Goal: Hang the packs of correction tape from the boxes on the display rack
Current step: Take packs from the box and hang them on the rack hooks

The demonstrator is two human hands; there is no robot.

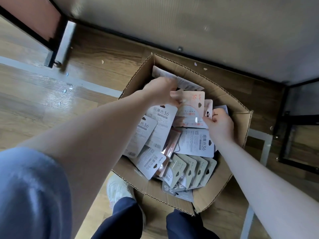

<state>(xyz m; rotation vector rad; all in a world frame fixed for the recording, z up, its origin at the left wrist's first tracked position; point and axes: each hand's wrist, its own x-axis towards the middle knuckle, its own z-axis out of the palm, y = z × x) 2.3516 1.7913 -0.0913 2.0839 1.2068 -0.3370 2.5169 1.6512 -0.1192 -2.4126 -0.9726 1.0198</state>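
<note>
Wooden floor is carrying an open cardboard box [229, 99] of correction-tape packs; left hand [161, 91] and right hand [220, 124] are pinching orange packs [191, 102], fingers curled. Gathering step; lifting toward the rack probably follows.

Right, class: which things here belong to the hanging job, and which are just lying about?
Job: cardboard box; pink pack, pinched by left hand and right hand; grey packs; green packs.

Lying about: paper scraps on floor; shoe.
</note>
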